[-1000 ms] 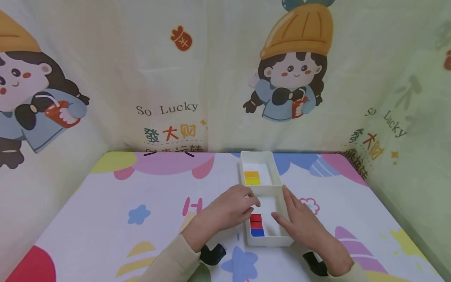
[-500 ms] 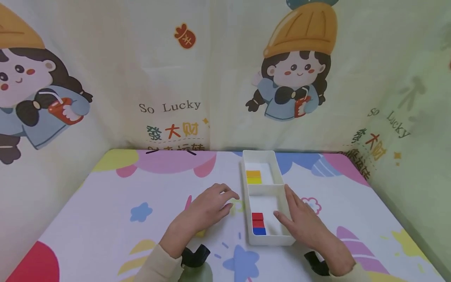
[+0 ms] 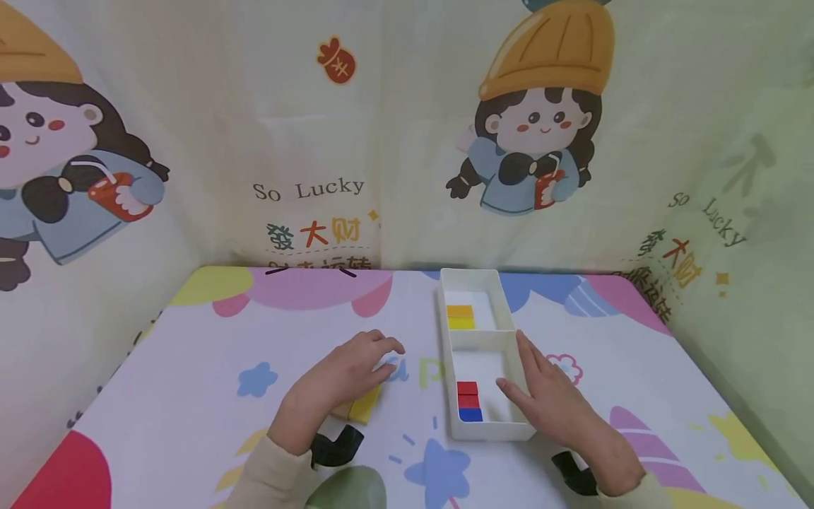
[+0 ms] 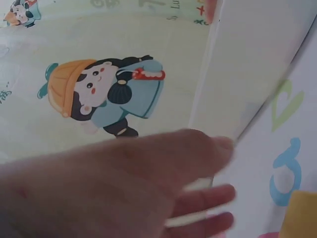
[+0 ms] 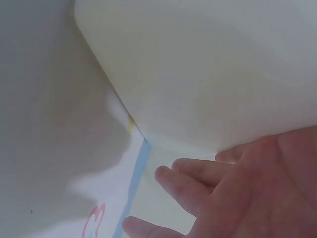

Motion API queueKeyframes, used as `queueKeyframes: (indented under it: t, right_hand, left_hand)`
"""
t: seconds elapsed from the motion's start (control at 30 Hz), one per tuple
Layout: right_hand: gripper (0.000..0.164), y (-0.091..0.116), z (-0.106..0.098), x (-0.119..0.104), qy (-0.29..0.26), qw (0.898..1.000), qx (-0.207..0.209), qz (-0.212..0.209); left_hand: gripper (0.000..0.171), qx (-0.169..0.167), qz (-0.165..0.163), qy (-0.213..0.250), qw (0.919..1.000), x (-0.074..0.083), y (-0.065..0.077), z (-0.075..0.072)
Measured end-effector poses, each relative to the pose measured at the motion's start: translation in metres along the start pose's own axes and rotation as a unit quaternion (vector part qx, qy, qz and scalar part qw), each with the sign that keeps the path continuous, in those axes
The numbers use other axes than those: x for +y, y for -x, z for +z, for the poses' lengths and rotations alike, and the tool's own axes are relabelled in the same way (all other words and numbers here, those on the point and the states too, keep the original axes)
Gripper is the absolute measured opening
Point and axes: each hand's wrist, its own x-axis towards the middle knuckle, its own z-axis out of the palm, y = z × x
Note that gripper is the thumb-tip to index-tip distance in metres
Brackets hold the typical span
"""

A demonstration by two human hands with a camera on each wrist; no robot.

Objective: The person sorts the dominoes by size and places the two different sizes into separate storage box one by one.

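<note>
My left hand [image 3: 340, 371] hovers left of the white two-compartment box [image 3: 492, 432], its fingers loosely bent with nothing between them. Partly hidden below it on the table lie a yellow block [image 3: 365, 406] and a tan one [image 3: 342, 411]; a yellow corner [image 4: 299, 215] also shows in the left wrist view. Against the box's right wall rests my right hand [image 3: 556, 396], fingers extended and thumb over the rim. Two red blocks [image 3: 468, 394] and a blue block [image 3: 470, 415] line the near compartment's left side. An orange block [image 3: 460, 311] and a yellow block [image 3: 461, 322] lie in the far compartment.
The table [image 3: 191, 403] wears a white cloth with coloured prints. Patterned curtains [image 3: 407, 141] rise behind it and at both sides. A black strap [image 3: 337, 447] shows at the left wrist, another black strap [image 3: 574, 474] at the right.
My left hand has moved left, from over the near compartment to above the blocks on the table, uncovering part of them. The right hand stays at the box's right side.
</note>
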Motion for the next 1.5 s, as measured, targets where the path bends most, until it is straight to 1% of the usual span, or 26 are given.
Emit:
queueKeyframes:
  t: [0.1, 0.17, 0.23, 0.3, 0.43, 0.57, 0.63, 0.73, 0.8, 0.9, 1.0, 1.13, 1.2, 1.33, 1.43, 1.5]
  right_hand:
    - [0.091, 0.000, -0.001, 0.000, -0.002, 1.000, 0.001, 0.000]
    - [0.092, 0.000, 0.000, 0.000, -0.004, 1.000, -0.004, 0.004]
    - [0.093, 0.001, 0.001, 0.000, -0.005, 1.000, -0.010, 0.011]
    - [0.094, 0.001, 0.001, -0.001, -0.004, 1.000, -0.012, 0.013]
    - [0.094, 0.000, 0.001, 0.000, 0.000, 1.000, -0.007, 0.012]
    - [0.094, -0.001, 0.001, 0.000, -0.002, 1.000, -0.011, 0.014]
    - [0.094, -0.001, 0.001, 0.000, -0.002, 1.000, -0.015, 0.015]
    - [0.095, -0.001, -0.001, -0.002, 0.003, 1.000, -0.014, 0.017]
    - [0.095, -0.002, -0.002, -0.002, 0.002, 1.000, -0.010, 0.015]
    - [0.095, -0.001, -0.003, -0.003, -0.004, 1.000, -0.012, 0.015]
    - [0.095, -0.001, -0.003, -0.003, -0.005, 1.000, -0.016, 0.016]
    - [0.093, -0.001, -0.004, -0.002, -0.001, 1.000, -0.010, 0.013]
    - [0.093, -0.001, -0.004, -0.002, -0.003, 1.000, -0.006, 0.013]
    - [0.095, -0.001, -0.003, -0.002, -0.008, 1.000, -0.016, 0.017]
    - [0.095, 0.000, -0.002, -0.002, -0.008, 1.000, -0.020, 0.017]
    - [0.095, 0.000, -0.002, -0.002, -0.004, 1.000, -0.017, 0.014]
  left_hand:
    - [0.030, -0.040, -0.040, 0.010, 0.9983, -0.002, 0.002, -0.001]
    - [0.033, -0.056, -0.060, 0.012, 0.9965, -0.003, 0.003, -0.001]
    - [0.034, -0.068, -0.075, 0.013, 0.9948, -0.004, 0.005, 0.000]
    - [0.035, -0.075, -0.083, 0.010, 0.9937, -0.005, 0.005, 0.001]
    - [0.038, -0.088, -0.111, 0.010, 0.9898, -0.006, 0.006, 0.001]
    - [0.035, -0.097, -0.141, 0.015, 0.9851, -0.006, 0.008, 0.001]
    - [0.032, -0.098, -0.144, 0.018, 0.9846, -0.006, 0.009, 0.000]
    - [0.030, -0.096, -0.139, 0.022, 0.9854, -0.004, 0.009, 0.000]
    - [0.034, -0.097, -0.141, 0.018, 0.9850, -0.003, 0.009, -0.001]
    - [0.043, -0.107, -0.153, 0.007, 0.9824, -0.001, 0.009, -0.001]
    - [0.047, -0.111, -0.154, -0.005, 0.9819, 0.000, 0.008, 0.002]
    - [0.045, -0.106, -0.140, -0.024, 0.9841, 0.002, 0.006, 0.005]
    - [0.046, -0.107, -0.141, -0.034, 0.9836, 0.004, 0.005, 0.006]
    - [0.047, -0.112, -0.146, -0.044, 0.9820, 0.006, 0.003, 0.009]
    - [0.041, -0.104, -0.139, -0.046, 0.9837, 0.008, 0.004, 0.011]
    - [0.038, -0.091, -0.129, -0.053, 0.9861, 0.008, 0.003, 0.012]
